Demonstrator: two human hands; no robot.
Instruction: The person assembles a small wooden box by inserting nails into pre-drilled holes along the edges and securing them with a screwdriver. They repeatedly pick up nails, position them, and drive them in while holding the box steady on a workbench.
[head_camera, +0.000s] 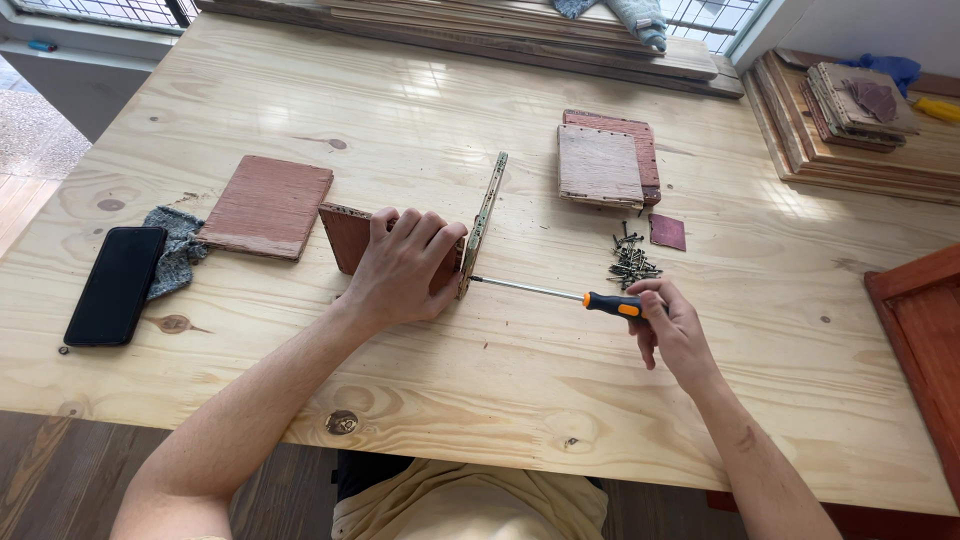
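Observation:
My left hand (400, 268) grips a reddish-brown wood panel (347, 234) that lies flat and meets a second panel (486, 217) standing on edge at its right end. My right hand (672, 330) holds a screwdriver (560, 294) with an orange and black handle. The thin metal shaft runs left and its tip touches the lower end of the upright panel. A small pile of dark screws (632, 261) lies just above my right hand.
On the pine table (420, 110): a flat reddish board (266, 206), a black phone (116, 284) on a grey cloth (178, 248), two stacked panels (604, 160), a small red sandpaper square (667, 232). Planks line the far edge (520, 35). Boards stacked at right (850, 130).

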